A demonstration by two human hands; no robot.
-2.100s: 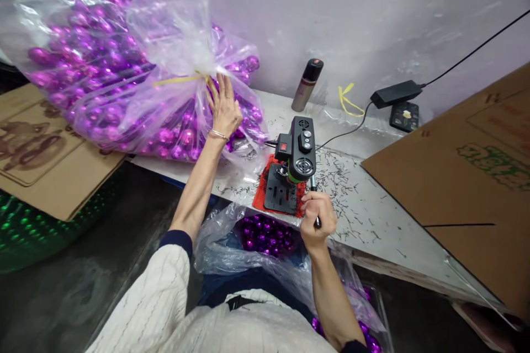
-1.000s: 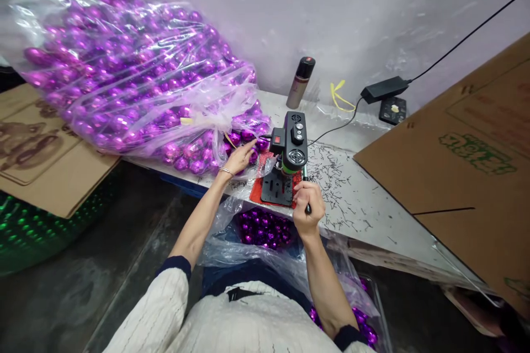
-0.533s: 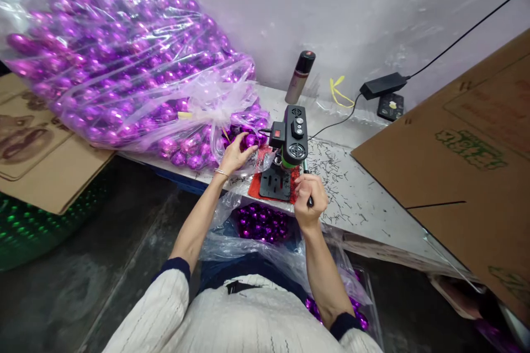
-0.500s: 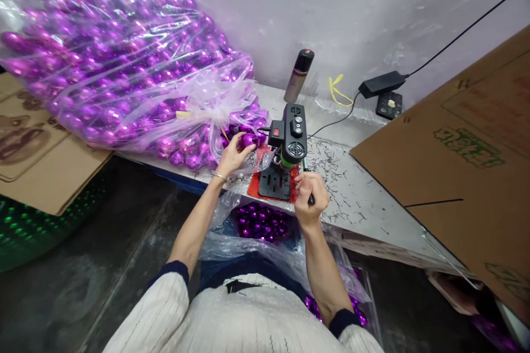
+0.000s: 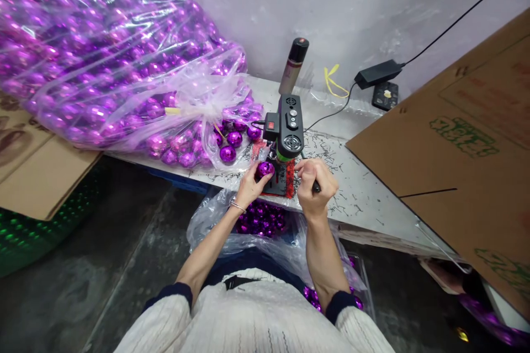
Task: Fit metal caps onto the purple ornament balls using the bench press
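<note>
Between its thumb and fingers, my left hand (image 5: 250, 185) grips a shiny purple ball (image 5: 265, 170), over the base plate of a small black bench drill press (image 5: 291, 127). My right hand (image 5: 317, 185) is closed around the black-knobbed lever (image 5: 316, 186) on the press's right side. The lower end of the press, below a green ring, is mostly hidden. Under the base lies a red mat (image 5: 290, 179). Loose purple balls (image 5: 227, 154) sit in the mouth of a large clear bag (image 5: 124, 66) to the left.
Thin dark shavings (image 5: 327, 160) litter the white table (image 5: 372, 204). Behind the press stand a spray can (image 5: 293, 66), a yellow tie (image 5: 333, 81), a power adapter (image 5: 379, 73) and a phone (image 5: 385, 96). A cardboard box (image 5: 455, 149) leans in from the right. More purple balls (image 5: 261, 219) fill a bag below the edge.
My left hand has brought a purple ball from the bag's mouth to the press, rightward and toward me. My right hand stays on the lever. The whole view has shifted slightly.
</note>
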